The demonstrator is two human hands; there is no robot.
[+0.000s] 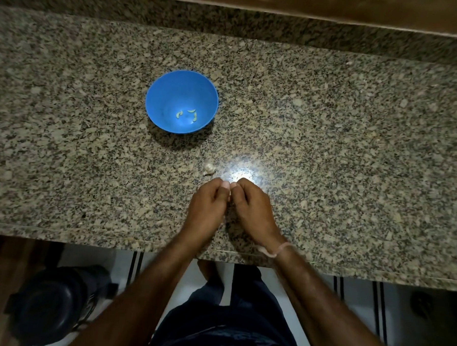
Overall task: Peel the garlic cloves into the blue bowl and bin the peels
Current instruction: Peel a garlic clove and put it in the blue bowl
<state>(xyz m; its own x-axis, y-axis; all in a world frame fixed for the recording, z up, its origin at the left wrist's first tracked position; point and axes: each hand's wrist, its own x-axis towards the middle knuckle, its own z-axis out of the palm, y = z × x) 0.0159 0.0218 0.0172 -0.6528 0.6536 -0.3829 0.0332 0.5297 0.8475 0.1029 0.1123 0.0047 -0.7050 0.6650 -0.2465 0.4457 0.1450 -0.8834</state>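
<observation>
A blue bowl [157,95] stands on the speckled granite counter [330,130] with three small peeled garlic cloves [188,115] at its bottom. A pale garlic head [209,168] lies on the counter between the bowl and my hands. My left hand [207,206] and my right hand [252,208] meet fingertip to fingertip just above the counter. Together they pinch a small pale garlic clove [230,192], which is mostly hidden between the fingers.
The counter's front edge runs just below my wrists. A dark round bin [48,303] stands on the floor at the lower left, below the counter. A raised granite ledge and a wooden strip run along the back.
</observation>
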